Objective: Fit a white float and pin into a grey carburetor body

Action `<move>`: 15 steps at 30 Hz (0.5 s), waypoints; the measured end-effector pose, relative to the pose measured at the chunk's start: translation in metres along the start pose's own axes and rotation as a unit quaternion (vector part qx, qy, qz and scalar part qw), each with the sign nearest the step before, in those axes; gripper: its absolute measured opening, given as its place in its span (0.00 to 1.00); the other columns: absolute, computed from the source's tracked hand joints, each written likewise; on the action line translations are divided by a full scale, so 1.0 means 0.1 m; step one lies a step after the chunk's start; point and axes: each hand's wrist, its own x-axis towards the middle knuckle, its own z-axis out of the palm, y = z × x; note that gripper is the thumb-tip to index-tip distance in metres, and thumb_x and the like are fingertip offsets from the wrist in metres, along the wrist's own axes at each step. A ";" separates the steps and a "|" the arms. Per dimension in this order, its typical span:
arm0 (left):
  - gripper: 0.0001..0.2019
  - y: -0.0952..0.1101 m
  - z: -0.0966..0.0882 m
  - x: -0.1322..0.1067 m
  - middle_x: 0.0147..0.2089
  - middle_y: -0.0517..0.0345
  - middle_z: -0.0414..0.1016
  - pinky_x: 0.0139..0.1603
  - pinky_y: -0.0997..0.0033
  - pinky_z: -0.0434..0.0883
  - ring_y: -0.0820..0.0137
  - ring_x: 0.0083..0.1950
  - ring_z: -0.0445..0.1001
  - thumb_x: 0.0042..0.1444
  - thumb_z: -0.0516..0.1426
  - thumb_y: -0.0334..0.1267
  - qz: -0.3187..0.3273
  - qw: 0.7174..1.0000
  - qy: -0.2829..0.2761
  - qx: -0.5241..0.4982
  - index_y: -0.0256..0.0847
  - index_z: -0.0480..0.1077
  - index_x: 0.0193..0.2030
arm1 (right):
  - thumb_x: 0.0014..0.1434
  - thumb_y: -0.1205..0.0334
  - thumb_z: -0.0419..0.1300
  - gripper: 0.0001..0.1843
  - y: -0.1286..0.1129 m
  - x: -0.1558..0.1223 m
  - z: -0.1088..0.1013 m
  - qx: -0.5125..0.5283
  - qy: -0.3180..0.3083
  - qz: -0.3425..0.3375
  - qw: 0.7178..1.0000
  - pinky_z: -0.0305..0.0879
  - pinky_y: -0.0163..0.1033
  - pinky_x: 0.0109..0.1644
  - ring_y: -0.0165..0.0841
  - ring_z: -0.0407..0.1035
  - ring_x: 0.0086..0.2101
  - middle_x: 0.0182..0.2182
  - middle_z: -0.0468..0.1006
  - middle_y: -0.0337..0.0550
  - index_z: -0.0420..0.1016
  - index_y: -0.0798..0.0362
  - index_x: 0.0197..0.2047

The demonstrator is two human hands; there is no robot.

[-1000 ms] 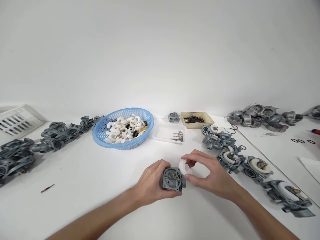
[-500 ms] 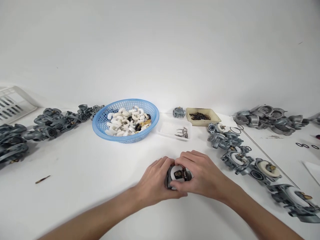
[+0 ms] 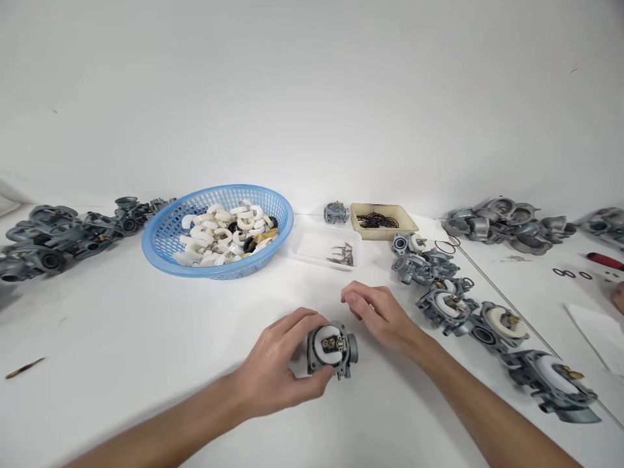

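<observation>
Your left hand [image 3: 273, 364] grips a carburetor [image 3: 331, 351] low on the white table [image 3: 146, 338], its white float [image 3: 327, 343] seated on top; your right hand [image 3: 377, 315] hovers just beside it, fingers loosely curled, holding nothing visible. The float looks fitted; pinning it likely comes next, from the tray [image 3: 322, 250] beyond. Whether a pin already sits inside is too small to tell.

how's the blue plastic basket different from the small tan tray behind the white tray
The round blue plastic mesh basket is far larger than the rectangular tan tray. The basket's walls are perforated; the tray's are solid. The basket holds mostly white curved floats, while the tray holds thin black rings. Both are open-topped and sit on the white table near the wall, out of either hand's grasp.
</observation>
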 end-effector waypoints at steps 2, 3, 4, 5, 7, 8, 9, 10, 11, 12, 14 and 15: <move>0.23 0.00 0.01 0.00 0.55 0.54 0.74 0.50 0.66 0.75 0.63 0.50 0.77 0.53 0.61 0.35 0.003 1.000 0.005 0.000 0.49 0.66 0.56 | 0.74 0.47 0.43 0.22 0.04 0.02 0.04 -0.016 -0.006 0.003 1.000 0.57 0.35 0.31 0.29 0.60 0.24 0.22 0.66 0.32 0.70 0.49 0.37; 0.22 0.00 0.01 -0.01 0.55 0.55 0.74 0.50 0.66 0.75 0.63 0.50 0.77 0.53 0.61 0.35 0.001 1.000 0.006 -0.001 0.49 0.66 0.56 | 0.74 0.47 0.44 0.21 0.04 0.02 0.05 -0.026 -0.007 0.000 1.000 0.57 0.35 0.31 0.29 0.61 0.24 0.23 0.67 0.33 0.70 0.49 0.38; 0.22 0.01 0.01 0.00 0.54 0.55 0.74 0.49 0.66 0.75 0.64 0.49 0.77 0.53 0.61 0.35 -0.001 1.000 0.005 -0.001 0.49 0.66 0.56 | 0.73 0.47 0.46 0.20 0.03 0.03 0.05 -0.038 -0.005 -0.004 0.999 0.57 0.35 0.32 0.29 0.61 0.24 0.23 0.67 0.33 0.71 0.49 0.39; 0.22 0.01 0.00 0.00 0.54 0.56 0.75 0.48 0.67 0.75 0.65 0.47 0.77 0.53 0.61 0.35 -0.005 1.000 0.002 -0.002 0.49 0.66 0.56 | 0.73 0.48 0.47 0.19 0.02 0.03 0.04 -0.048 0.002 -0.006 0.999 0.57 0.35 0.32 0.29 0.61 0.24 0.22 0.67 0.33 0.71 0.48 0.39; 0.22 0.03 -0.01 0.01 0.52 0.57 0.75 0.43 0.68 0.74 0.65 0.44 0.77 0.54 0.61 0.37 -0.013 1.000 -0.011 -0.003 0.48 0.66 0.56 | 0.72 0.47 0.49 0.17 -0.01 0.06 -0.04 -0.080 0.026 -0.003 0.996 0.56 0.36 0.32 0.30 0.60 0.23 0.21 0.67 0.33 0.72 0.49 0.40; 0.21 0.04 -0.01 0.01 0.51 0.57 0.76 0.42 0.68 0.74 0.66 0.43 0.76 0.54 0.62 0.37 -0.016 1.000 -0.016 -0.004 0.48 0.67 0.56 | 0.71 0.47 0.50 0.17 -0.03 0.10 -0.10 -0.108 0.039 0.006 0.993 0.56 0.37 0.32 0.30 0.61 0.23 0.21 0.67 0.33 0.72 0.49 0.41; 0.21 0.05 -0.02 0.01 0.49 0.58 0.76 0.40 0.69 0.73 0.66 0.41 0.76 0.54 0.62 0.37 -0.017 1.000 -0.019 -0.005 0.48 0.67 0.55 | 0.71 0.47 0.50 0.16 -0.05 0.16 -0.17 -0.158 0.045 0.021 0.986 0.58 0.37 0.32 0.31 0.63 0.23 0.22 0.69 0.34 0.72 0.49 0.44; 0.21 0.05 -0.02 0.02 0.48 0.58 0.76 0.39 0.69 0.72 0.66 0.40 0.75 0.53 0.62 0.38 -0.017 1.000 -0.018 -0.005 0.48 0.67 0.55 | 0.71 0.47 0.50 0.16 -0.07 0.23 -0.25 -0.225 0.049 0.044 0.972 0.60 0.38 0.34 0.32 0.66 0.25 0.24 0.72 0.36 0.72 0.48 0.46; 0.21 0.05 -0.02 0.02 0.48 0.58 0.76 0.39 0.69 0.72 0.67 0.39 0.75 0.53 0.62 0.38 -0.015 1.000 -0.016 -0.005 0.48 0.68 0.54 | 0.71 0.48 0.49 0.17 -0.10 0.33 -0.33 -0.294 0.015 0.069 0.953 0.62 0.38 0.36 0.34 0.70 0.29 0.29 0.76 0.38 0.72 0.48 0.50; 0.21 0.05 -0.02 0.01 0.48 0.58 0.76 0.39 0.69 0.72 0.67 0.38 0.75 0.53 0.62 0.38 -0.014 1.000 -0.015 -0.006 0.47 0.68 0.54 | 0.71 0.50 0.50 0.16 -0.11 0.44 -0.41 -0.319 -0.006 0.077 0.945 0.62 0.39 0.37 0.36 0.72 0.33 0.33 0.78 0.41 0.72 0.47 0.52; 0.21 0.04 -0.01 0.00 0.46 0.58 0.76 0.40 0.68 0.71 0.67 0.39 0.74 0.53 0.62 0.39 -0.008 1.000 -0.011 -0.008 0.47 0.68 0.54 | 0.70 0.54 0.52 0.15 -0.14 0.71 -0.52 -0.348 -0.054 0.083 0.932 0.64 0.41 0.40 0.40 0.73 0.39 0.39 0.79 0.44 0.74 0.47 0.54; 0.20 0.03 0.00 0.00 0.46 0.58 0.77 0.41 0.67 0.71 0.66 0.39 0.74 0.54 0.62 0.39 -0.005 1.000 -0.008 -0.007 0.47 0.68 0.54 | 0.68 0.56 0.56 0.13 -0.14 0.84 -0.56 -0.359 -0.091 0.088 0.925 0.66 0.42 0.41 0.40 0.74 0.40 0.40 0.79 0.44 0.75 0.47 0.53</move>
